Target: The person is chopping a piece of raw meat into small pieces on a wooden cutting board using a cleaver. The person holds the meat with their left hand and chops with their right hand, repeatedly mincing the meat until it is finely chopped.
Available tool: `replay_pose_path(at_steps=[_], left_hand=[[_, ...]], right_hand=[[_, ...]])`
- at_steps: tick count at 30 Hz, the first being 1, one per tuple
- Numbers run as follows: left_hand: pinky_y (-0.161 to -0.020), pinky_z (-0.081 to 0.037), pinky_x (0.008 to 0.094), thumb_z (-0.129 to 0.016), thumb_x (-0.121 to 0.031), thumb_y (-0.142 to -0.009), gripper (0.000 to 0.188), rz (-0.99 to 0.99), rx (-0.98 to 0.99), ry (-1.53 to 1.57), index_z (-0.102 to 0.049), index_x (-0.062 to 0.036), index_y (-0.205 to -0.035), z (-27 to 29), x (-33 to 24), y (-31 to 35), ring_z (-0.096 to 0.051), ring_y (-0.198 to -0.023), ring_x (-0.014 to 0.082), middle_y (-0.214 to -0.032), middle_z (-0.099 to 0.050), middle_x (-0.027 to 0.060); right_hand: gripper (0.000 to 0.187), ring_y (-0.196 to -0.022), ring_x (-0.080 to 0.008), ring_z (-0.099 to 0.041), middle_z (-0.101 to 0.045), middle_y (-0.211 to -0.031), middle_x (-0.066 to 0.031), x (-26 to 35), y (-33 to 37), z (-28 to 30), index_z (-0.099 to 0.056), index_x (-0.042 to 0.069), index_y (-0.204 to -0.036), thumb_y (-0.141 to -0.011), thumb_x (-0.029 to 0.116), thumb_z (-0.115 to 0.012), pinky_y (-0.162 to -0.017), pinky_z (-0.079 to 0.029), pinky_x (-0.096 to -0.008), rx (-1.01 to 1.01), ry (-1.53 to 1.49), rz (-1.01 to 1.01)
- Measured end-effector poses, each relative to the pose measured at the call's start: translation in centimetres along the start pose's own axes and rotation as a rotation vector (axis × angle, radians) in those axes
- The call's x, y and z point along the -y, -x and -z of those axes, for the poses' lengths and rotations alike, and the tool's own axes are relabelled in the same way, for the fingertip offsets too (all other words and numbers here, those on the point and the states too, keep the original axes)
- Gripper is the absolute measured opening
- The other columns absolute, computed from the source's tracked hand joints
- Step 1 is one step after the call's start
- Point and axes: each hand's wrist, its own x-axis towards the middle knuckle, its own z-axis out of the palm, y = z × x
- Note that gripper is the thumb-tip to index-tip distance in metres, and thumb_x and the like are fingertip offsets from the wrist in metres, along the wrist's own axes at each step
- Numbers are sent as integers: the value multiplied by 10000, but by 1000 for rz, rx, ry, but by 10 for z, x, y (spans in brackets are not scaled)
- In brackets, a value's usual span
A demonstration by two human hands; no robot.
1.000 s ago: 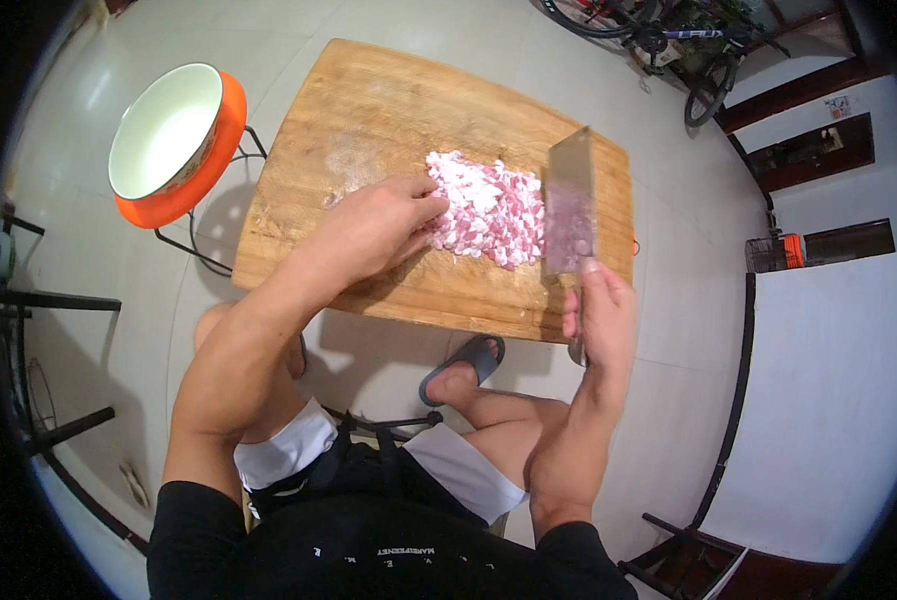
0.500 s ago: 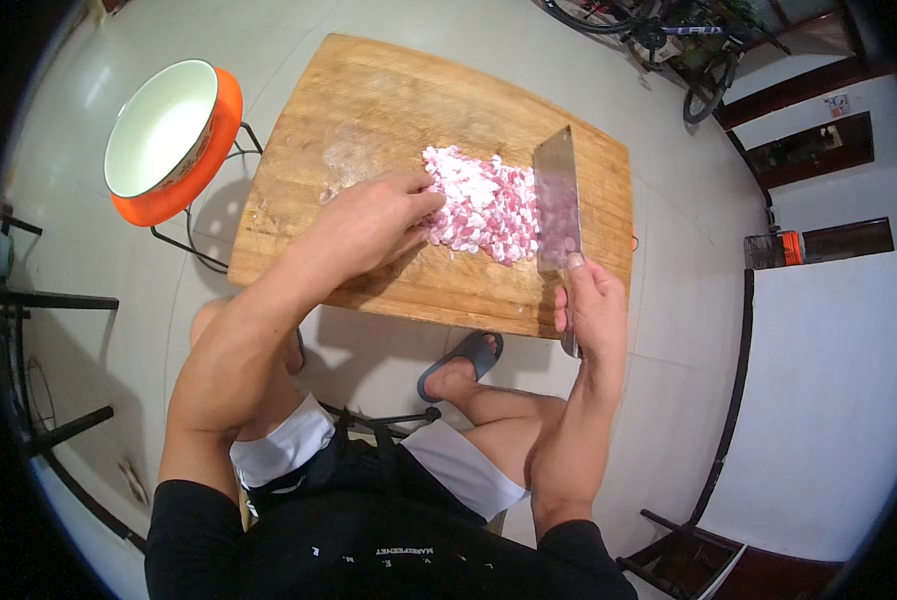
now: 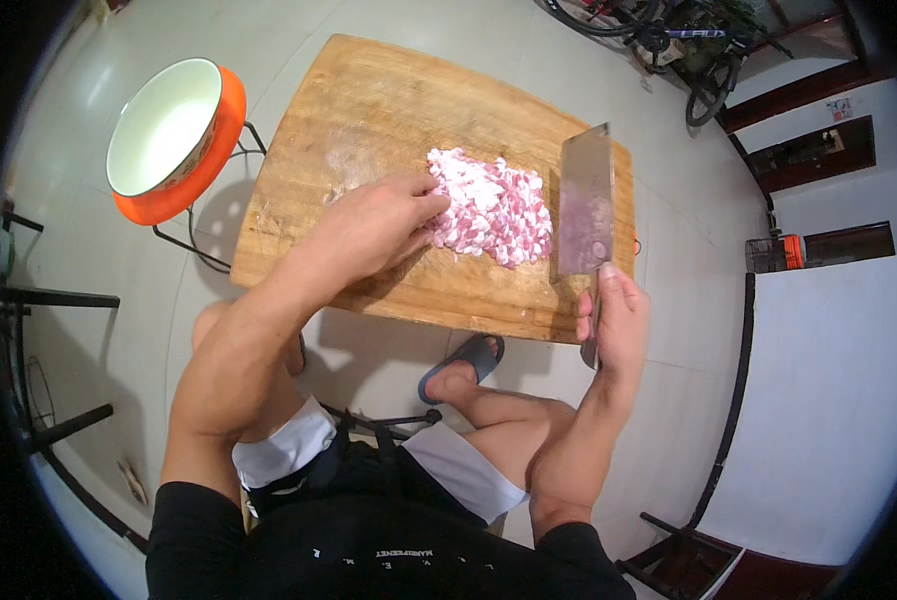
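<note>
A pile of diced pink-and-white meat (image 3: 491, 207) lies in a rough block on a wooden cutting board (image 3: 399, 95). My left hand (image 3: 384, 220) is at the pile's left edge, its fingers bent and pressed against the meat; some fingertips are hidden. In my right hand (image 3: 621, 315) is the handle of a cleaver (image 3: 586, 200), with the thumb near the base of the blade. The broad metal blade stands to the right of the pile, with a gap between them, and carries wet smears.
Left of the board, a white-lined bowl (image 3: 164, 125) sits on an orange round top (image 3: 231, 110) with black metal legs. Black stool legs (image 3: 64, 299) show at far left. My sandalled foot (image 3: 461, 370) is below the board. A bicycle (image 3: 669, 40) stands at the upper right.
The cleaver has moved right, away from the meat pile, with my right hand holding it. My left hand has stayed at the pile's left edge.
</note>
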Motion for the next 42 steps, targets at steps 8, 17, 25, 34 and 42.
replay_pose_path(at_steps=[8,17,25,34,42], left_hand=[[-869,-580,507,-760,-164,-942,200,-8,-30,34,-692,-53,-1094,2,-4,0,-689,-1065,390,-1137,-689,132],[-976,-584,481,-764,-155,-952,343,56,94,7,-686,-79,-1277,8,-5,-2,-675,-1197,398,-1360,-672,156],[-972,-583,483,-767,-166,-951,354,41,95,-19,-686,-76,-1283,7,-4,-3,-676,-1196,394,-1346,-677,158],[-964,-585,483,-766,-153,-947,349,48,88,-18,-691,-74,-1279,7,-4,-2,-677,-1188,393,-1326,-679,155],[-972,-582,481,-773,-149,-942,357,28,81,-18,-692,-69,-1280,6,-6,-4,-675,-1192,407,-1345,-677,171]], right_hand=[[362,-477,-99,-527,-610,-694,-16,-3,-4,1,-686,24,-1018,-1136,353,-589,-445,-415,-267,-7,-13,-25],[357,-475,-98,-529,-612,-688,-25,-6,-7,-1,-678,21,-1004,-1140,335,-575,-446,-429,-270,-2,-22,-14],[363,-476,-95,-526,-616,-692,-27,-9,-10,-10,-687,21,-1035,-1143,348,-575,-446,-421,-262,48,-27,-44],[365,-478,-92,-528,-610,-694,-15,-7,-7,-9,-716,11,-1056,-1134,342,-581,-449,-411,-264,21,53,-32],[385,-480,-85,-523,-614,-703,-14,-11,-4,-16,-714,11,-1066,-1140,362,-574,-462,-419,-254,101,70,-40]])
